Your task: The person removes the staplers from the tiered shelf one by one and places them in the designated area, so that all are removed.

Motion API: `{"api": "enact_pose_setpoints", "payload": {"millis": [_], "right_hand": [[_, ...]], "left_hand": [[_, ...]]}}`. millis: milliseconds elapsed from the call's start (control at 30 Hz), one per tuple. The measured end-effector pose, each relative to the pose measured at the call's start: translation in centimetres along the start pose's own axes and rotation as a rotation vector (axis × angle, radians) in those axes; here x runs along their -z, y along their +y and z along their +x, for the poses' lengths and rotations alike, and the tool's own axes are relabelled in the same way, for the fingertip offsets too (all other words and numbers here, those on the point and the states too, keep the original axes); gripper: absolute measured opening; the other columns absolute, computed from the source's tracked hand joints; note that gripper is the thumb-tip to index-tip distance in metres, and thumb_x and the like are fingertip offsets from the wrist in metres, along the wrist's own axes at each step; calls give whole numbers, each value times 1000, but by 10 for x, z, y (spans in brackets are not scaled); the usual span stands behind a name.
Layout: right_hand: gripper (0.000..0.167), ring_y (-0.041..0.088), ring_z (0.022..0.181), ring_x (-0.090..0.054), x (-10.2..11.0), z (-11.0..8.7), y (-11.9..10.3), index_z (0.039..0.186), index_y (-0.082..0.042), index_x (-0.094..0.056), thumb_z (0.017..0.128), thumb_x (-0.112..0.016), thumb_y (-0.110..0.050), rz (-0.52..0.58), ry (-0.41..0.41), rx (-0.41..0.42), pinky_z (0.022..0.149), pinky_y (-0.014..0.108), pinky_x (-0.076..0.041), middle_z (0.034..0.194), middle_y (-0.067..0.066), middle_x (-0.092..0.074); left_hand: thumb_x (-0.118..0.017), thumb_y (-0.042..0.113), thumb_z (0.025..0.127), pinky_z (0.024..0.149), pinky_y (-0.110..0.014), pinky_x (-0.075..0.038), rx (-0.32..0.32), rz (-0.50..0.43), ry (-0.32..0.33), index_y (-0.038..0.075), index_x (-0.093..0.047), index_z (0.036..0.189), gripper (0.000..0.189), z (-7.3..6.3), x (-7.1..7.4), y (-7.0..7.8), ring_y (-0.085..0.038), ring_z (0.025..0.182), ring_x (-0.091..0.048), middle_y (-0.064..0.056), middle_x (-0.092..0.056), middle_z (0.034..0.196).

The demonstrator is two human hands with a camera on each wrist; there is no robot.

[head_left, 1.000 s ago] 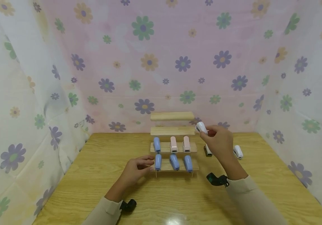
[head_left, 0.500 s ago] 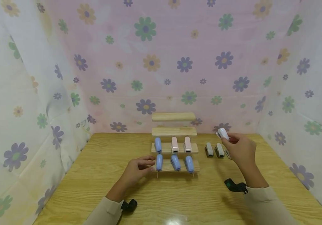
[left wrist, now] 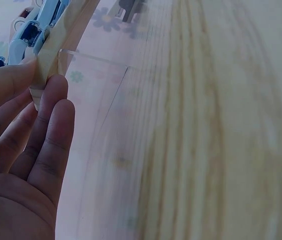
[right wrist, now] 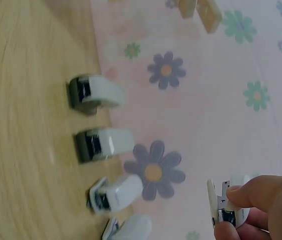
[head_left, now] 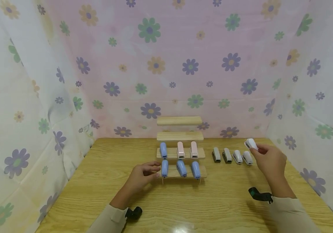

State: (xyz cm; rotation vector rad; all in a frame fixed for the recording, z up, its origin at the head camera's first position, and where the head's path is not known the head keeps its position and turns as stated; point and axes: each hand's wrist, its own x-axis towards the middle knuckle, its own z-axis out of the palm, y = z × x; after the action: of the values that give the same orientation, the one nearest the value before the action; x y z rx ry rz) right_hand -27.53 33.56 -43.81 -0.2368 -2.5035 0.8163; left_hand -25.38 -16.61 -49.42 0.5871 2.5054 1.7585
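My right hand (head_left: 271, 160) pinches a small white stapler (head_left: 251, 143) above the right side of the table; the right wrist view shows thumb and fingers on its body. Below it stand two white staplers (head_left: 237, 157) and two grey staplers (head_left: 227, 155) in a row. My left hand (head_left: 141, 176) holds the left end of the lowest board of a tiered wooden stand (head_left: 181, 136), thumb and fingers on either side of the board (left wrist: 46, 60). Three blue staplers (head_left: 181, 168) stand on that board. A blue stapler (head_left: 163, 149) and two pink staplers (head_left: 194, 149) occupy the board above.
The stand's two upper boards (head_left: 179, 121) rise behind the staplers. A flowered cloth (head_left: 172, 64) hangs behind the wooden table (head_left: 114, 161) and along both sides. Each wrist wears a black camera (head_left: 259, 195).
My right hand has carried the white stapler right and down from beside the stand, uncovering the row of staplers on the table. The left hand stays in place.
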Motion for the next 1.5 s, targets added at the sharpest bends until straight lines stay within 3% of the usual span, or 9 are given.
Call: {"api": "enact_pose_setpoints", "payload": {"millis": [167, 467, 767, 933, 1033, 1233, 1500], "right_hand": [[56, 43, 102, -64, 3, 2, 25, 131, 0, -70, 101, -64, -47, 6, -31, -83, 82, 55, -41, 114, 26, -73], [59, 48, 109, -59, 4, 2, 49, 131, 2, -69, 101, -63, -48, 10, -60, -184, 95, 63, -36, 118, 28, -72], [55, 43, 96, -67, -7, 0, 68, 124, 2, -74, 99, -66, -47, -11, -88, -181, 79, 51, -40, 95, 18, -79], [54, 46, 101, -65, -12, -2, 73, 120, 2, -76, 97, -69, -46, -34, -93, -200, 71, 46, -42, 109, 22, -76], [52, 47, 103, -64, -15, -3, 75, 120, 1, -76, 97, -71, -45, -39, -99, -220, 68, 43, -43, 114, 24, -75], [50, 48, 102, -64, -19, -2, 79, 117, 1, -77, 96, -72, -43, -65, -95, -228, 68, 44, -44, 116, 25, -74], [50, 46, 98, -65, -24, -3, 81, 115, 1, -78, 96, -72, -45, -77, -90, -224, 68, 43, -44, 113, 24, -75]], "left_hand": [[-79, 17, 94, 93, -24, -59, 6, -5, -3, 7, -76, 124, 32, -1, 0, -2, -28, 119, -69, -9, -62, 145], [-79, 18, 94, 93, -25, -59, 3, -15, -11, 6, -76, 124, 33, -1, 1, -2, -29, 120, -69, -10, -62, 145], [-80, 21, 93, 91, -23, -59, -22, 47, -1, 8, -77, 124, 33, -1, 0, 1, -25, 114, -71, -8, -63, 144], [-83, 27, 90, 86, -22, -59, -43, 119, -15, 11, -76, 125, 39, -2, 0, 4, -16, 102, -73, -3, -63, 143], [-83, 29, 90, 86, -22, -60, -53, 137, -12, 11, -76, 126, 41, -2, -1, 6, -15, 103, -73, 0, -64, 142], [-83, 27, 91, 87, -25, -61, -58, 166, 18, 8, -77, 123, 37, -1, -5, 8, -20, 105, -74, -3, -67, 139], [-83, 25, 90, 85, -23, -60, -32, 170, 46, 8, -78, 121, 36, 0, -11, 9, -16, 100, -74, -2, -68, 137]]}}
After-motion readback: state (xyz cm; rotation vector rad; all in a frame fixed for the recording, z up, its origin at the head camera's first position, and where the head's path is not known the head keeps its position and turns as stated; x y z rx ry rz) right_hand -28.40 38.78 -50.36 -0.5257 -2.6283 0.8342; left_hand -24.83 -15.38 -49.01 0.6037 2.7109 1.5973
